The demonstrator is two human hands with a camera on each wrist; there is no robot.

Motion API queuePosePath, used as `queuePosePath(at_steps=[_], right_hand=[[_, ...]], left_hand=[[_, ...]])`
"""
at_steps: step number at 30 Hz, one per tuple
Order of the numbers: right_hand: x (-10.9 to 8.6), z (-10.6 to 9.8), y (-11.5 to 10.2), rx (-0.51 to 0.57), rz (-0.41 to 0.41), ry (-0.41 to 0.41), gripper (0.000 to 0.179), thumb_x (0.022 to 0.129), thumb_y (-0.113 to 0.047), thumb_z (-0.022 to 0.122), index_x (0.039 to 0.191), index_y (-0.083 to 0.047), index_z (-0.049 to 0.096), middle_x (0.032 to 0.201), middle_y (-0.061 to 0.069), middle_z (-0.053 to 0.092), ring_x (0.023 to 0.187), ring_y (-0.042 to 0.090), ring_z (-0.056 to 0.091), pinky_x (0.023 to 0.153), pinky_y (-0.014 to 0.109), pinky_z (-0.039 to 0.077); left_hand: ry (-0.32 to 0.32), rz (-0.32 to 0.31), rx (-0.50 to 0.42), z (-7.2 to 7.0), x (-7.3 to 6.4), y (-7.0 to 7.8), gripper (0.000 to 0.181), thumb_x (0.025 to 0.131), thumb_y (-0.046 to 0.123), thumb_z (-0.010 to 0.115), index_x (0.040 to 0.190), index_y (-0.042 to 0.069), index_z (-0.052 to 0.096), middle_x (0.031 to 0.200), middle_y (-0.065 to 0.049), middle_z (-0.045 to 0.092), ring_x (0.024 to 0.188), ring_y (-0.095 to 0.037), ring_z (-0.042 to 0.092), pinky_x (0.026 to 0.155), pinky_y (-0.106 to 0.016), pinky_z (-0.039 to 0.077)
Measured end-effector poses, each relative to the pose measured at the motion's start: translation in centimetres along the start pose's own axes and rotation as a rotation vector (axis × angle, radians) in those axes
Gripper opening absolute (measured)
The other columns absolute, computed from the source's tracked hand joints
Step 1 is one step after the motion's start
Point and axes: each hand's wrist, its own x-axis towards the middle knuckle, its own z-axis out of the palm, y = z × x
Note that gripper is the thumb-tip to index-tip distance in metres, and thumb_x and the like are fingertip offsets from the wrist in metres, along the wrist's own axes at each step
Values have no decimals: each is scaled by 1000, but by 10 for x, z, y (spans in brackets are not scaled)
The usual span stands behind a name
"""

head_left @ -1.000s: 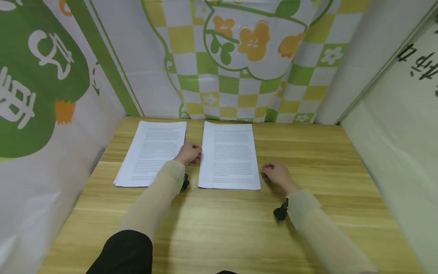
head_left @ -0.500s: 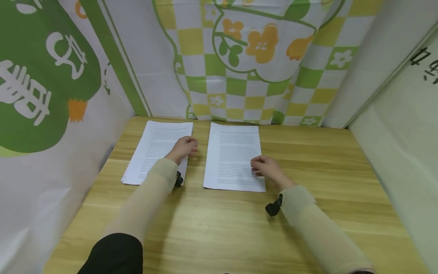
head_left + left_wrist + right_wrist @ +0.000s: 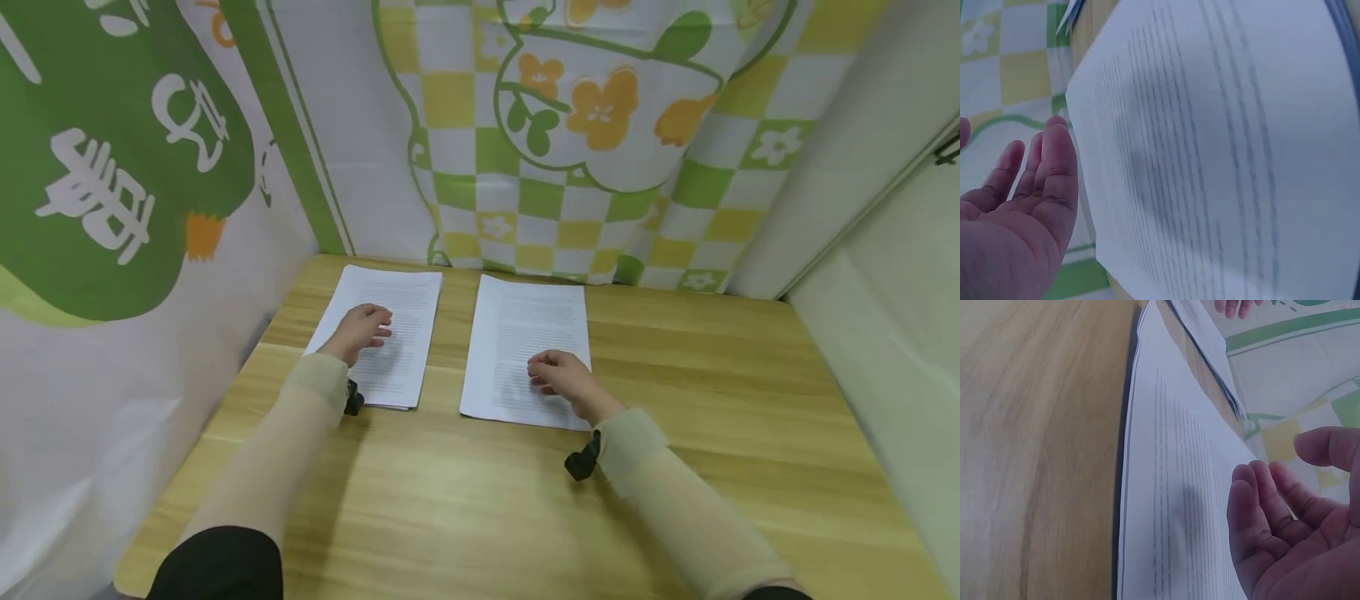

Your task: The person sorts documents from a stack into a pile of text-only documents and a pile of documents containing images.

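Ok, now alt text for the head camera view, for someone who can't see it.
A person's left hand hovers over one stack of printed paper, the right hand over another stack beside it. Both lie on a wooden table.

Table (image 3: pixel 450 508): light wood grain, lower centre of head frame. Cloth (image 3: pixel 540 199): green, yellow and white checks, orange flowers; upper centre, beyond table's far edge. Left wall (image 3: pixel 135 375): white, green patch (image 3: pixel 187 179) with white characters at upper left. Right wall (image 3: pixel 892 283): pale, right edge.
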Motion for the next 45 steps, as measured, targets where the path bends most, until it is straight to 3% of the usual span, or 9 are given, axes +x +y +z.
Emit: queuePosePath(at_steps=[6, 14, 18, 23, 31, 34, 40, 45], right_hand=[[4, 14, 4, 3, -14, -23, 31, 97, -17, 55, 120, 4, 57, 115, 18, 59, 104, 27, 60, 89, 40, 51], [10, 35, -11, 107, -18, -29, 30, 97, -10, 55, 120, 9, 56, 111, 21, 61, 96, 25, 63, 86, 36, 53], [15, 49, -18, 150, -22, -64, 31, 98, -8, 53, 123, 10, 54, 115, 23, 59, 100, 26, 63, 86, 35, 54], [22, 67, -23, 188, -30, -93, 31, 97, -7, 54, 122, 10, 55, 116, 23, 59, 99, 25, 63, 87, 34, 53], [26, 103, -21, 295, -18, -139, 37, 99, -6, 51, 131, 12, 47, 120, 27, 57, 102, 28, 62, 85, 32, 53], [25, 113, -20, 338, -11, -166, 41, 99, -7, 51, 134, 12, 44, 124, 28, 54, 108, 32, 59, 91, 36, 51], [28, 125, -25, 394, 24, -193, 43, 100, -9, 49, 138, 10, 40, 133, 26, 49, 121, 33, 51, 99, 38, 46], [30, 136, -29, 447, 53, -206, 46, 101, -8, 46, 141, 10, 34, 138, 26, 44, 125, 33, 47, 102, 38, 43]], left_hand=[[52, -36, 20, -22, -3, -20, 48, 102, 25, 44, 137, -7, 40, 138, -25, 41, 124, -36, 45, 100, -42, 43], [150, -81, 45, -49, -8, -34, 50, 101, 26, 44, 139, -7, 37, 138, -24, 39, 119, -32, 42, 98, -38, 41], [196, -120, 52, -62, -12, -39, 53, 101, 26, 43, 143, -5, 34, 143, -25, 35, 126, -36, 38, 106, -44, 36], [202, -142, 102, -76, -16, -46, 58, 101, 29, 40, 148, -5, 27, 150, -26, 27, 136, -42, 28, 110, -53, 28], [259, -161, 154, -82, -23, -56, 57, 100, 28, 41, 145, -7, 31, 148, -27, 30, 136, -41, 28, 111, -53, 26], [279, -157, 182, -82, -25, -55, 56, 100, 27, 41, 143, -8, 33, 146, -28, 32, 134, -41, 30, 110, -53, 27], [275, -129, 208, -82, -29, -53, 55, 100, 27, 40, 139, -11, 36, 143, -30, 35, 131, -42, 33, 107, -54, 30], [265, -145, 219, -80, -29, -54, 56, 100, 28, 41, 140, -10, 36, 144, -29, 34, 132, -43, 32, 108, -54, 29]])
